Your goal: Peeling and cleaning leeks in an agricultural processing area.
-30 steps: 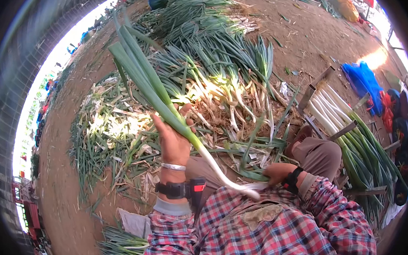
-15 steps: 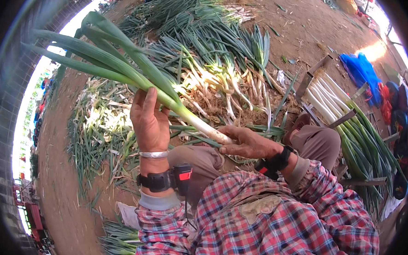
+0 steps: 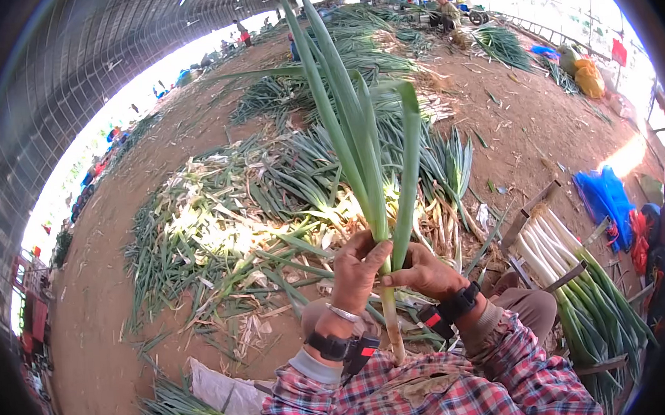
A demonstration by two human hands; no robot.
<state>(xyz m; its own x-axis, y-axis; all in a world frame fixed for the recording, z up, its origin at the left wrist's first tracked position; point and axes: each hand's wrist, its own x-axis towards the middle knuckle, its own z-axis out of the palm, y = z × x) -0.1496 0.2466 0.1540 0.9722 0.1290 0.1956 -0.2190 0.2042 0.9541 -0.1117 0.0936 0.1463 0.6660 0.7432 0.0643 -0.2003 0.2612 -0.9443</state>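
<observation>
A large green onion (image 3: 372, 183) stands nearly upright in front of me, its white root end pointing down toward my lap. My left hand (image 3: 355, 274) is closed round the stalk where the leaves begin to part. Against it, my right hand (image 3: 430, 271) pinches the base of one outer leaf (image 3: 408, 166), which leans away from the other leaves and folds over at its tip. Fingers hide part of the stalk at the grip.
Trimmed leaves (image 3: 191, 230) lie heaped ahead on the left, with untrimmed green onions (image 3: 308, 164) beyond. On my right, a metal rack (image 3: 565, 276) holds cleaned white stalks (image 3: 549, 249). Another bundle (image 3: 182, 414) lies at lower left by a pale sack (image 3: 225, 390). Further off sits a person (image 3: 448, 12).
The green onion has swung from slanting left to nearly upright. My right hand has left the root end and come up beside my left, onto a leaf. The view has tilted up.
</observation>
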